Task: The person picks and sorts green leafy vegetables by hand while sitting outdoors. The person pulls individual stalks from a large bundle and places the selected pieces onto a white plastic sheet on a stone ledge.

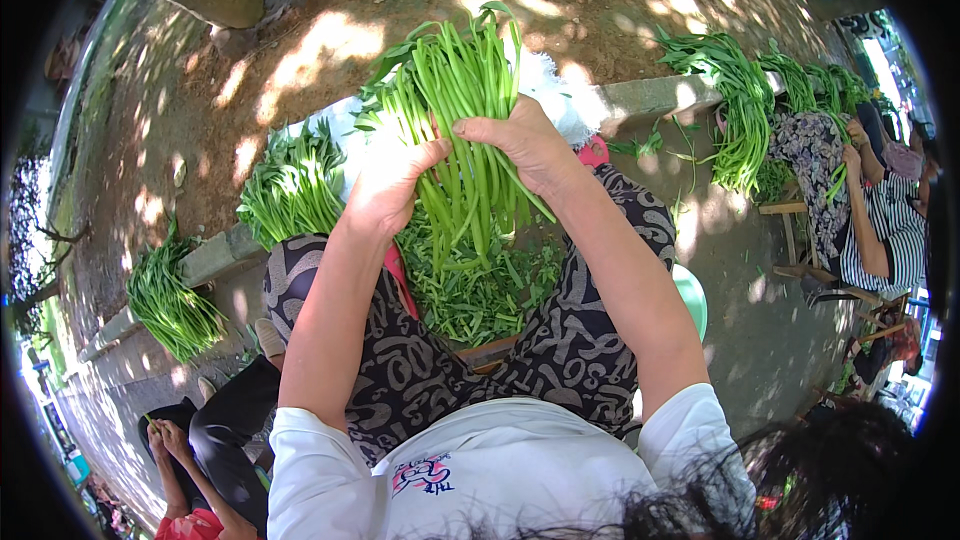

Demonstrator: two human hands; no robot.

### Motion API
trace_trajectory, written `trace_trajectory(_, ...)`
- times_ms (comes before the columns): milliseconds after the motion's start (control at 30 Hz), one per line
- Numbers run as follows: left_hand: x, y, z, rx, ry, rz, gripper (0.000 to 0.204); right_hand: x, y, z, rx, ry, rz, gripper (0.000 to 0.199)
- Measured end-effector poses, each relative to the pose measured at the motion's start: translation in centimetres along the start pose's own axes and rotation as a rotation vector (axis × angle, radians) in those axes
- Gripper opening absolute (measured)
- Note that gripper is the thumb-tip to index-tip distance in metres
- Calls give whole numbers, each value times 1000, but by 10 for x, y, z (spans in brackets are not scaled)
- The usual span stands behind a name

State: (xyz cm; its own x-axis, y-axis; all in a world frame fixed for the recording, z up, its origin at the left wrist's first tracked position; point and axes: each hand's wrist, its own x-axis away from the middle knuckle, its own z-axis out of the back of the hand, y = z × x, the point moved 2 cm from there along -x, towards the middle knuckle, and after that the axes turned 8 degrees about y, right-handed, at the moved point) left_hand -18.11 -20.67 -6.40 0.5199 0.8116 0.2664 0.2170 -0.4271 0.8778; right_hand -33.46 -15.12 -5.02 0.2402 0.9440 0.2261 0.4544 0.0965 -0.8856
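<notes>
Bundle of long, bright-green, leafy vegetable stems [460,90]: held up before the knees, above a loose heap of short green leaf pieces [480,295]. Left hand [385,182]: gripping the bundle's left side. Right hand [522,145]: gripping its right side, thumb across the stems. Green leafy bunch [292,190]: left, on the grey concrete kerb [208,258].

We see bright green stems [465,90] tipped with darker green leaves [398,54], dark trousers [585,340] patterned with grey characters, and a white shirt [530,460] printed in navy and pink. We also note a pink-red basin [596,151], white sheeting [562,105], brown soil [620,0] dappled with pale light, a co-worker's black-and-white striped top [868,250] and another co-worker's bright red top [192,524].
</notes>
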Motion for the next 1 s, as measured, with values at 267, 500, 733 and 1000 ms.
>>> trace_trajectory(267,3,1,-1,-63,26,19,31,2,0,3,128,63,119,35)
trace_trajectory(500,-4,9,13,41,109,-21,28,-2,-16,21,29,316,124,26)
trace_trajectory(733,-4,3,18,58,49,38,34,3,-19,17,85,157,13,32)
trace_trajectory(1000,0,0,7,63,8,37,34,4,0,-5,129,-82,-9,35)
